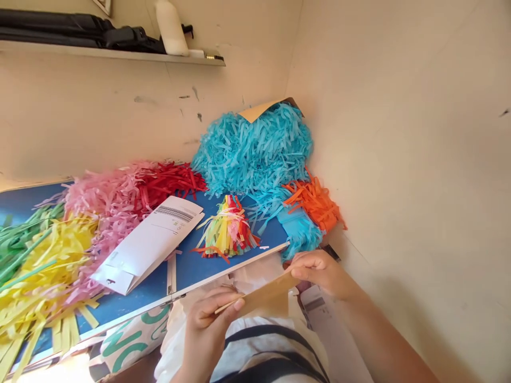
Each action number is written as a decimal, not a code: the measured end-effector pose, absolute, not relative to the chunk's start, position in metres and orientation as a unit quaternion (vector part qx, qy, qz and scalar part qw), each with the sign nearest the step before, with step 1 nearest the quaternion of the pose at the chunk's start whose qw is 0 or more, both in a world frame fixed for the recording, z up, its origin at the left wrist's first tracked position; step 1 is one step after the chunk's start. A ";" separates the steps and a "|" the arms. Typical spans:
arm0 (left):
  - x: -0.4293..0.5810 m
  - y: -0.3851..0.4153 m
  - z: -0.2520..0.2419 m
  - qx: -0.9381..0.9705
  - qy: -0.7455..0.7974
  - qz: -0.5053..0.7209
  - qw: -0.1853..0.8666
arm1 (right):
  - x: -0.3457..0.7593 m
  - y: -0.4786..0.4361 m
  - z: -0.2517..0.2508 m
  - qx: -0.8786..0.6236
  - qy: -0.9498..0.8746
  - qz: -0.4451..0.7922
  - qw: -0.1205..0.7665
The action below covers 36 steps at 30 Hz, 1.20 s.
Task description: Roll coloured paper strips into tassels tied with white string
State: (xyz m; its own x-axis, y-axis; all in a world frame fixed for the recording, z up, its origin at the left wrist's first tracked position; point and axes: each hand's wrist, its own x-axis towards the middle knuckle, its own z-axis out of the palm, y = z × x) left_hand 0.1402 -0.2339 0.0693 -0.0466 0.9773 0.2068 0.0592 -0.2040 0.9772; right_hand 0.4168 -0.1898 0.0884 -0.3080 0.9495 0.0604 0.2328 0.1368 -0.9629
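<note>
Both my hands hold a flat tan paper piece (266, 296), like an envelope or kraft bag, just below the front edge of a blue table (191, 266). My left hand (207, 324) pinches its lower left end, thumb on top. My right hand (319, 272) grips its upper right end with curled fingers. On the table just beyond lies a small mixed bundle of coloured paper shreds (227, 229) and a white paper bag (147, 244) with a barcode label.
Heaps of shredded paper cover the table: blue (255, 149) in the corner, orange (315, 202), red (167, 181), pink (104, 202), yellow (40, 271), green (16, 239). A wall stands close on the right. A shelf (120, 53) above carries dark items and a white bottle.
</note>
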 end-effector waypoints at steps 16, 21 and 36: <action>0.151 -0.234 0.094 0.720 0.356 0.477 0.356 | 0.355 -0.203 0.129 -0.313 -0.893 0.185 0.266; 0.138 -0.238 0.066 0.551 0.464 0.479 0.502 | 0.385 -0.192 0.115 -0.348 -0.865 0.234 0.275; 0.126 -0.229 0.068 0.309 0.520 0.492 0.626 | 0.437 -0.174 0.079 -0.414 -0.672 0.533 0.305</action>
State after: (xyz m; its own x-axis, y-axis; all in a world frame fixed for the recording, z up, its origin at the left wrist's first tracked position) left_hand 0.1263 -0.2287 0.0676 -0.0261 0.9375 -0.3469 -0.2940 0.3244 0.8991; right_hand 0.4370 -0.1737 0.0787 -0.4715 0.8813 -0.0308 0.2319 0.0902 -0.9686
